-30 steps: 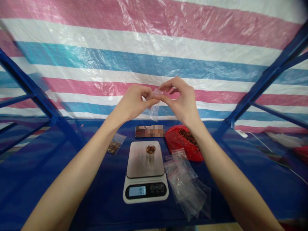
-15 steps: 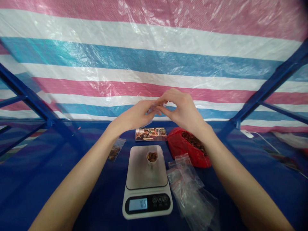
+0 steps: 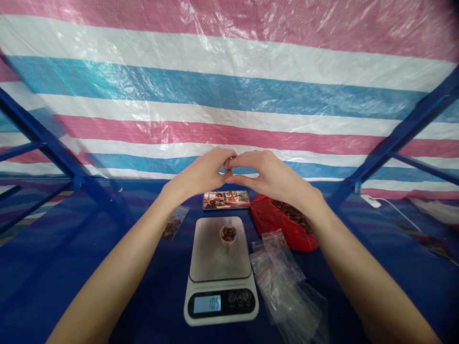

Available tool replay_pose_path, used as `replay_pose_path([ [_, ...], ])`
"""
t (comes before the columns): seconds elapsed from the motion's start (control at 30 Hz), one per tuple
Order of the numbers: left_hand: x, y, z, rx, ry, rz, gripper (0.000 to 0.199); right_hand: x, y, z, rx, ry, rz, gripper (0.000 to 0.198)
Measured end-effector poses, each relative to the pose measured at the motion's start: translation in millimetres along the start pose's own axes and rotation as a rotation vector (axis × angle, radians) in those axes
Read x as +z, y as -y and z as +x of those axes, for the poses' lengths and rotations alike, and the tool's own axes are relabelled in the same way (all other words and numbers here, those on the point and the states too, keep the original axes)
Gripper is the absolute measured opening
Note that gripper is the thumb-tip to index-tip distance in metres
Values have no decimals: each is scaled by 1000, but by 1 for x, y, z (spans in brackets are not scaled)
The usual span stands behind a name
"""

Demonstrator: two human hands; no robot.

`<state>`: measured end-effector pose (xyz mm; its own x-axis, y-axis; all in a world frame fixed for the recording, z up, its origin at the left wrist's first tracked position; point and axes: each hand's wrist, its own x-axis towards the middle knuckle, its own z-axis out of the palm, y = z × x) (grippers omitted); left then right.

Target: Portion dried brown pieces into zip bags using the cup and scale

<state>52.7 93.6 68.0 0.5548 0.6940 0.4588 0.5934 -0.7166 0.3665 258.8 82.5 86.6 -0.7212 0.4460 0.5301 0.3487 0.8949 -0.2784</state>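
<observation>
My left hand point(image 3: 206, 169) and my right hand point(image 3: 267, 172) meet fingertip to fingertip above the far side of the table. Both are closed in a pinch on what looks like a small clear plastic bag point(image 3: 226, 164), mostly hidden by the fingers. Below them lies a white digital scale point(image 3: 221, 267) with a steel plate, its display reading 10.5. A small white cup point(image 3: 228, 235) of brown dried pieces stands on the plate. To the right, a red bag point(image 3: 263, 217) holds more brown pieces, and several clear zip bags point(image 3: 287, 291) lie in a loose pile.
Behind the scale a phone point(image 3: 226, 200) shows a picture. A filled zip bag point(image 3: 175, 223) lies left of the scale, partly behind my left forearm. Blue metal bars point(image 3: 405, 126) rise at both sides, before a striped plastic sheet point(image 3: 229, 91). A white plug with a cable point(image 3: 371, 201) lies far right.
My right hand has come down and a little left, its fingers now pressed against those of my left hand. The scale reading is the same.
</observation>
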Motion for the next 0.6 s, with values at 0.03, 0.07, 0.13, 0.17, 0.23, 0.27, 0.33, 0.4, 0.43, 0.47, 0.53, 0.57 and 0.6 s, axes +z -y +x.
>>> replay_pose_path([
  [0.03, 0, 0, 0, 14, -8, 31, 9, 0, 1, 0, 5, 18, 9, 17],
  [0.07, 0, 0, -1, 20, -11, 56, 10, -1, 1, 0, 4, 35, 23, 17],
  [0.13, 1, -2, -2, 5, -11, 92, 10, -1, 3, -1, -3, 67, 60, 18],
  [0.17, 1, -3, -2, -10, -12, 104, 9, -2, 4, -1, -1, 85, 74, 19],
  [0.23, 0, -4, -2, -38, -15, 129, 12, -1, 4, -1, 15, 118, 82, 21],
  [0.27, -1, -4, -2, -50, -18, 145, 15, -1, 4, -1, 23, 129, 77, 22],
  [0.33, -2, -3, -2, -64, -19, 178, 21, 1, 4, -1, 25, 136, 51, 23],
  [0.4, -4, -1, -2, -78, -17, 216, 22, 4, 3, 0, 13, 132, 14, 22],
  [0.43, -4, 1, -2, -87, -18, 237, 21, 5, 3, 0, 9, 129, -7, 22],
  [0.47, -5, 2, -3, -92, -19, 258, 20, 6, 3, 1, 2, 128, -25, 22],
  [0.53, -6, 3, -4, -90, -15, 300, 16, 8, 2, 1, -23, 132, -49, 23],
  [0.57, -5, 3, -4, -84, -11, 316, 14, 8, 2, 1, -37, 134, -51, 21],
  [0.6, -5, 2, -4, -74, -3, 325, 12, 9, 2, 1, -46, 141, -49, 20],
])
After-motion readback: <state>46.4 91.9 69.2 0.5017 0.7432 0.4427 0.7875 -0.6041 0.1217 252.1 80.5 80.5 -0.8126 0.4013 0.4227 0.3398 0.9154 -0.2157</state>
